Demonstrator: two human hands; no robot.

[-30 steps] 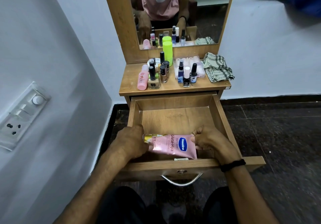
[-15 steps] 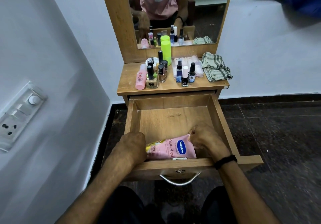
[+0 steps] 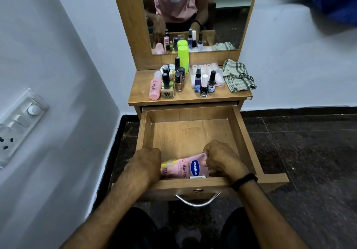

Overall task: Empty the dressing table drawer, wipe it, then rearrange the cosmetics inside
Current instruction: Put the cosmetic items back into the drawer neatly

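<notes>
A curved metal handle (image 3: pixel 197 201) hangs on the front panel of the pulled-out wooden drawer (image 3: pixel 189 113), closest to the seated person. Just behind that panel, both hands reach into the drawer. The left hand (image 3: pixel 144 163) is curled over the yellow-tipped end of a pink Vaseline lotion tube (image 3: pixel 183 166). The right hand (image 3: pixel 222 160), with a black band (image 3: pixel 244 181) on its wrist, has its fingers bent round the tube's other end. The tube lies on its side along the drawer's front wall, label up and slightly tilted; whether it rests fully on the drawer floor cannot be told.

Beyond the drawer, the wooden bench (image 3: pixel 141 94) carries a pink plastic bottle (image 3: pixel 155 86), a cluster of dark-capped nail polish bottles (image 3: pixel 178 80) and a neon-green cylindrical container (image 3: pixel 183 55) on its left half. Three small bottles (image 3: pixel 204 86) stand in front of a clear plastic box (image 3: pixel 206 71) at centre. A crumpled green-checked cloth (image 3: pixel 238 77) lies at the right edge.

Behind them, a wood-framed mirror (image 3: pixel 222 7) reflects the person's pink shirt and the bottles. A white switch panel (image 3: pixel 17 125) is set in the wall to the left, and dark stone floor (image 3: pixel 299 142) lies to the right.
</notes>
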